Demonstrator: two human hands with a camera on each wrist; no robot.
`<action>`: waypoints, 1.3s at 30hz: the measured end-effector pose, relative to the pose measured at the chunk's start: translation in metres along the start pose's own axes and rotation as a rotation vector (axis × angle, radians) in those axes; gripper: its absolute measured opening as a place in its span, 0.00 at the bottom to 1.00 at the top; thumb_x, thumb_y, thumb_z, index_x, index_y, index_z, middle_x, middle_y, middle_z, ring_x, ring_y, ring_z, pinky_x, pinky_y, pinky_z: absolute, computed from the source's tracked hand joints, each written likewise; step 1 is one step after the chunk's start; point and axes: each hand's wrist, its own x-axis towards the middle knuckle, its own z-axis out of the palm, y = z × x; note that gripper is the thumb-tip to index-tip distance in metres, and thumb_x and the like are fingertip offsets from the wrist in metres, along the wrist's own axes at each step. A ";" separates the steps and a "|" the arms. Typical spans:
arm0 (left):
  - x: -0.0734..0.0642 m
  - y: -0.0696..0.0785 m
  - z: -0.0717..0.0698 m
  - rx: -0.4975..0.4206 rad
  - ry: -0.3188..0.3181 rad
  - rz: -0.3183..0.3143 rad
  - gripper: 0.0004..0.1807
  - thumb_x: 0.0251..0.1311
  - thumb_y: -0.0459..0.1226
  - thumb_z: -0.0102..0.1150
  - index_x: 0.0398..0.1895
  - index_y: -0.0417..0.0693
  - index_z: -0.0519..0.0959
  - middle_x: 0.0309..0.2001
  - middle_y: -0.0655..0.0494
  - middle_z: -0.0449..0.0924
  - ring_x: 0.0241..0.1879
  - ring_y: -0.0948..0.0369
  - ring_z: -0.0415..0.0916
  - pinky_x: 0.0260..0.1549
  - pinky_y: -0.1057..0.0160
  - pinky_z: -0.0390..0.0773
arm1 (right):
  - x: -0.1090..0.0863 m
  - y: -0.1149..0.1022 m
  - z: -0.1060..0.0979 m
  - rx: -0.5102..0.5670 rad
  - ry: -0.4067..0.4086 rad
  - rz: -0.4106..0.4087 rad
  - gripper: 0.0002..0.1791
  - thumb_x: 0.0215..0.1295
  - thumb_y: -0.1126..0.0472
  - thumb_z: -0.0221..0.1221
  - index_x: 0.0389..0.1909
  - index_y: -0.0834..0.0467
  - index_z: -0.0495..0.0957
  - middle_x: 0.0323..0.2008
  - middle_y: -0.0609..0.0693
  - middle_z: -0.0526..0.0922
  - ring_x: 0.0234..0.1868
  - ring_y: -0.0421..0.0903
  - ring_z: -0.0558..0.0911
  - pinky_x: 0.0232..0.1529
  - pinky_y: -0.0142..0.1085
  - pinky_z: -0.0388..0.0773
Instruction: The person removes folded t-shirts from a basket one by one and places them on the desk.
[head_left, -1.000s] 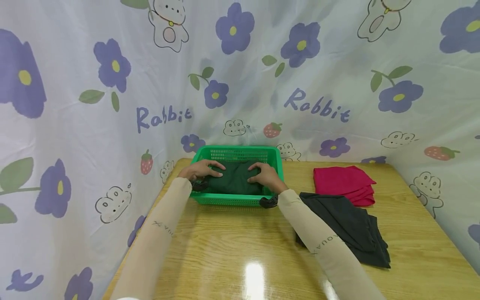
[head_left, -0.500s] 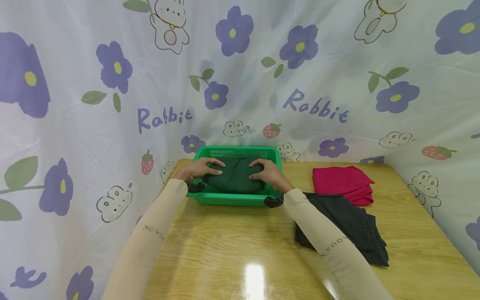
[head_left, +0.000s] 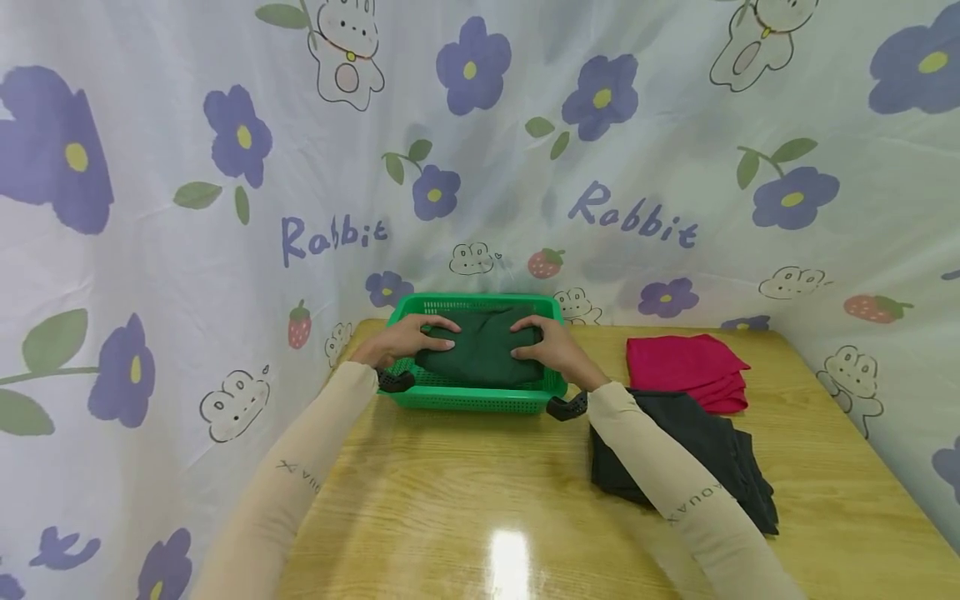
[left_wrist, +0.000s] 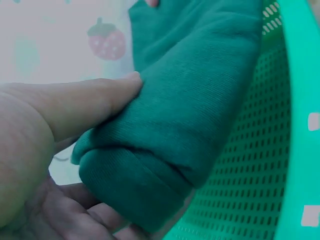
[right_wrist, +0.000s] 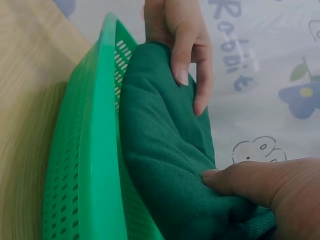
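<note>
A folded dark green cloth (head_left: 483,350), perhaps a garment, is held between both hands at the green plastic basket (head_left: 468,399). My left hand (head_left: 407,339) grips its left end; in the left wrist view the thumb lies on top of the folded cloth (left_wrist: 185,105) and the other fingers go underneath. At the opposite end, my right hand (head_left: 557,347) holds the cloth with the thumb on the near side. The right wrist view shows the cloth (right_wrist: 160,135) bulging beside the basket wall (right_wrist: 102,150), its right-hand fingers mostly hidden.
To the right on the wooden table (head_left: 435,492) lies a folded red cloth (head_left: 682,367). Nearer, a dark grey folded cloth (head_left: 720,450) lies partly under the right forearm. A patterned curtain (head_left: 495,167) stands behind and at both sides.
Both hands have raised the green cloth a little within the basket, and it has shifted slightly right. The right hand has moved right. The red and grey cloths stay put.
</note>
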 end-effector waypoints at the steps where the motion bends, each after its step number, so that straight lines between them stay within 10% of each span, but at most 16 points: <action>1: 0.000 0.001 0.001 0.007 0.000 0.002 0.23 0.67 0.46 0.69 0.65 0.57 0.80 0.78 0.50 0.55 0.70 0.47 0.62 0.63 0.46 0.68 | -0.001 0.000 -0.001 -0.005 0.000 0.002 0.23 0.66 0.61 0.71 0.61 0.52 0.80 0.71 0.55 0.67 0.64 0.58 0.73 0.57 0.53 0.78; 39: -0.008 0.036 0.049 -0.048 0.027 0.124 0.21 0.65 0.47 0.71 0.60 0.64 0.82 0.71 0.59 0.65 0.59 0.50 0.70 0.55 0.48 0.73 | -0.047 0.011 -0.056 0.066 -0.021 0.021 0.27 0.68 0.60 0.70 0.66 0.51 0.76 0.63 0.63 0.76 0.61 0.60 0.79 0.53 0.50 0.82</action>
